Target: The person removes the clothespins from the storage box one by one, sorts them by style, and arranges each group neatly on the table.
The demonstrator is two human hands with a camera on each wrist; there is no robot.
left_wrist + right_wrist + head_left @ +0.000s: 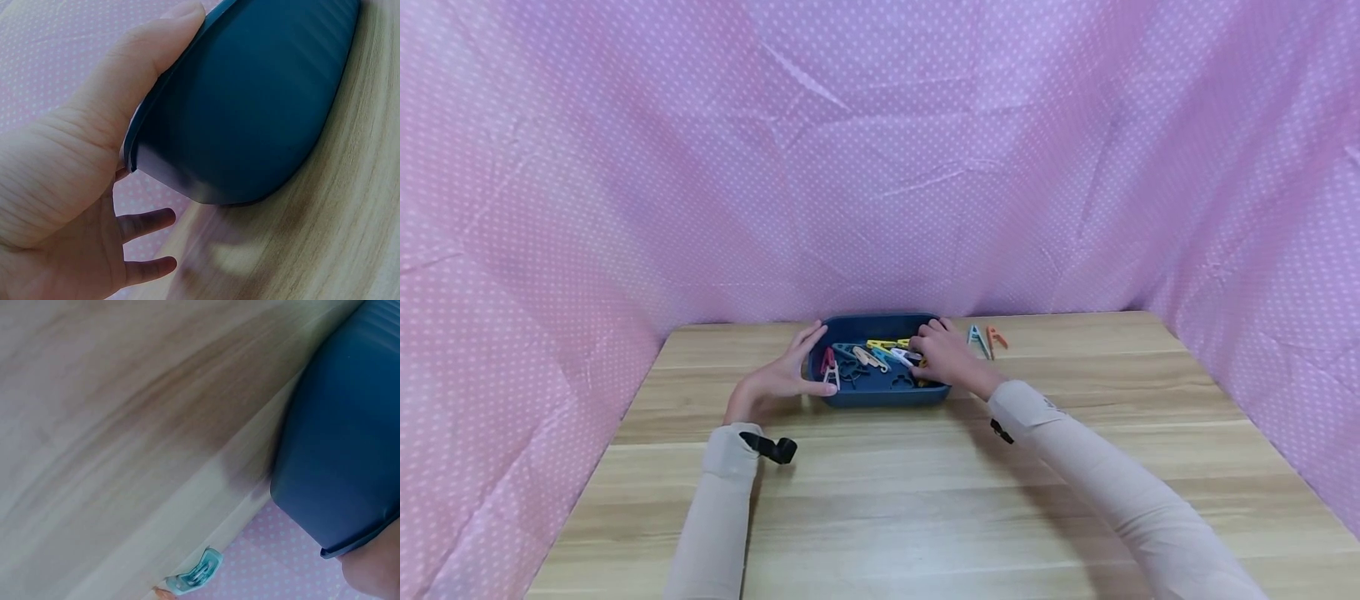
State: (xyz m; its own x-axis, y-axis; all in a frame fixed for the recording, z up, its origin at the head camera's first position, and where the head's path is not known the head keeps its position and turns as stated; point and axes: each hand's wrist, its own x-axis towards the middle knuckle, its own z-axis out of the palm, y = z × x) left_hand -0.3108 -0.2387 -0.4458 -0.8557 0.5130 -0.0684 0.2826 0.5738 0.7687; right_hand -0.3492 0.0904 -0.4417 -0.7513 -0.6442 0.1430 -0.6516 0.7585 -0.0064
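Observation:
A dark blue plastic bin (887, 399) holds several clothespins of different colours. My left hand (781, 375) grips its left end, with the thumb over the near rim and the fingers spread toward the far corner; two fingers stick out straight in the left wrist view. My right hand (953, 358) reaches over the bin's right end, its fingers bent down inside among the clothespins. A white clothespin (904, 357) and a yellow clothespin (880, 344) lie by those fingertips. Whether the right fingers pinch anything is hidden. At the left end lies a pink clothespin (828, 362).
On the table (880, 500), right of the bin, lie a light blue clothespin (976, 337) and an orange clothespin (995, 337). A pink dotted cloth (887, 183) hangs close behind the bin and along both sides.

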